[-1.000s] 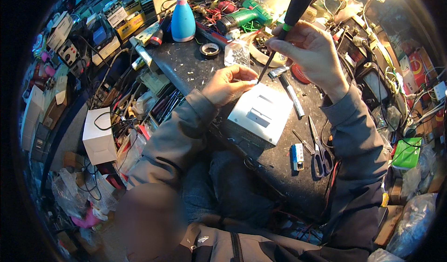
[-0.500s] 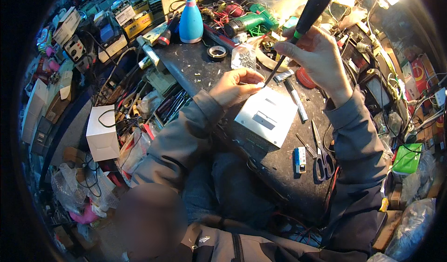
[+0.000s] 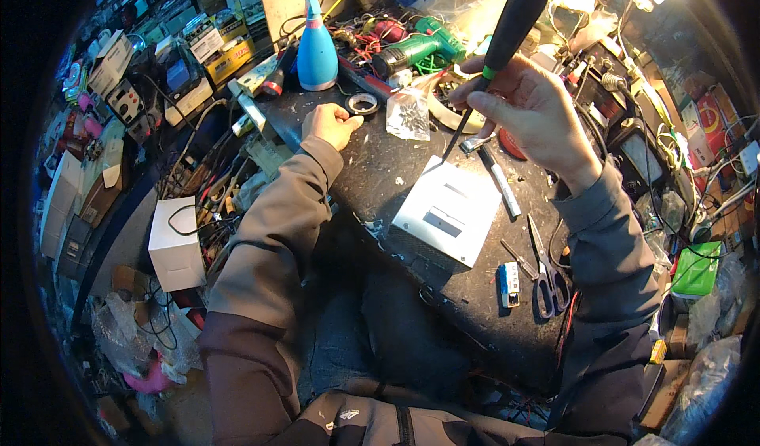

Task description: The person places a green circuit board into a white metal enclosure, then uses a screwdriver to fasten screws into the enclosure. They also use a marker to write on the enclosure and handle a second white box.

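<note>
Right hand [image 3: 532, 109] gripping a black-handled screwdriver [image 3: 500, 46], blade tip touching the far corner of a white box [image 3: 449, 218] lying flat on the dark bench [image 3: 372, 177], left hand [image 3: 331, 123] loosely curled, resting just beside a tape roll [image 3: 362, 103], scissors [image 3: 546, 272] near the box.

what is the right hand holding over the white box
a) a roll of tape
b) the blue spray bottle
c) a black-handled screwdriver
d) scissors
c: the right hand grips a black-handled screwdriver whose tip points down at a corner of the white box; the scissors, blue spray bottle and roll of tape all lie or stand on the bench, not in that hand.
</note>
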